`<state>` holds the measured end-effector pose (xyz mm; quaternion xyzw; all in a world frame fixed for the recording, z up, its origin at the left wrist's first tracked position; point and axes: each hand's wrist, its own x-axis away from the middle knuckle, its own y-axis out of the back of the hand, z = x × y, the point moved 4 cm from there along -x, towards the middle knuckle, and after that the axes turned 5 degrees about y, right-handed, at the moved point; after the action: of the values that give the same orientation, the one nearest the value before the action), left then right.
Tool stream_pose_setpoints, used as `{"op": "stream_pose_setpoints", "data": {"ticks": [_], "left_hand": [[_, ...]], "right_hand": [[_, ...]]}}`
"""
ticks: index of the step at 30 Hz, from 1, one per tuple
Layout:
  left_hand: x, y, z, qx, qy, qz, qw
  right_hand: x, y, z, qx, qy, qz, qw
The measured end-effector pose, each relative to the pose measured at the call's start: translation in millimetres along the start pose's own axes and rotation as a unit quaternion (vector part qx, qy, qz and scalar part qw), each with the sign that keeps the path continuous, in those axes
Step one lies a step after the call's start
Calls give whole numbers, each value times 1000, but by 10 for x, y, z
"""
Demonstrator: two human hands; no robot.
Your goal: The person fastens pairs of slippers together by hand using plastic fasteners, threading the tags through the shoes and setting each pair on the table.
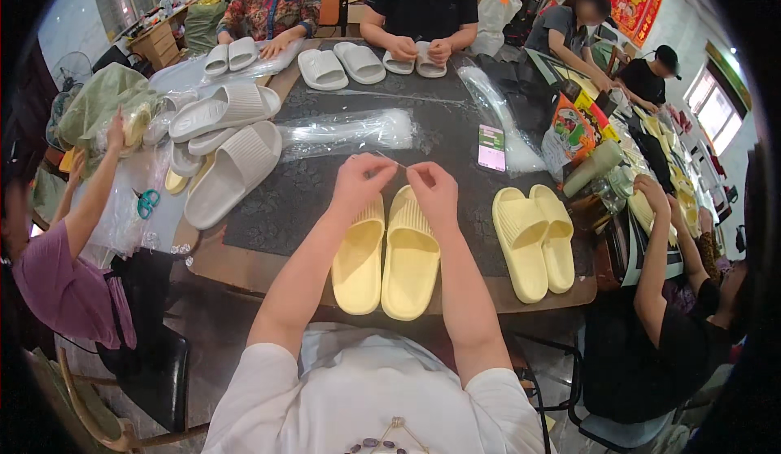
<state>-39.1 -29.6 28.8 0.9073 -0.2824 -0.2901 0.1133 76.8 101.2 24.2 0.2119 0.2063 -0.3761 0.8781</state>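
Both my hands are raised over the toe ends of a pair of yellow slippers, the left slipper [356,271] and the right slipper [411,271] side by side at the table's near edge. My left hand [362,184] pinches one end of a thin strip [390,159], too fine to make out fully. At its other end, the fingertips of my right hand [433,194] are pressed together on it. Just beyond my hands lies a bundle of clear thin plastic strips [350,133]. To the right stands another yellow slipper pair [522,251], one leaning on the other.
Grey slippers [232,173] are piled at the left, near teal-handled scissors [146,203]. A phone [491,149] and a second clear strip bundle [508,120] lie at the right. Across the table, a person in black [419,6] handles grey slippers. Other people work at both sides.
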Motion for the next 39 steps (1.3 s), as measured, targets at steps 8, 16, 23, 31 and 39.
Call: {"op": "stream_pose_setpoints", "data": {"ticks": [8,16,23,31,39], "left_hand": [[3,-1,28,18,26,-4,999],[1,52,78,140,122,-40,982],[-3,24,111,133,127,-40,982],[20,-19,1,-8,6,14,1000],[12,-19,57,96,111,48,988]], "right_hand": [[12,-35,24,-19,30,11,999],[22,-7,-19,2,-28,10,1000],[18,19,-108,-18,-109,-24,994],[19,-17,-25,-20,-28,5,999],[17,-37,-6,10,14,20,1000]]}}
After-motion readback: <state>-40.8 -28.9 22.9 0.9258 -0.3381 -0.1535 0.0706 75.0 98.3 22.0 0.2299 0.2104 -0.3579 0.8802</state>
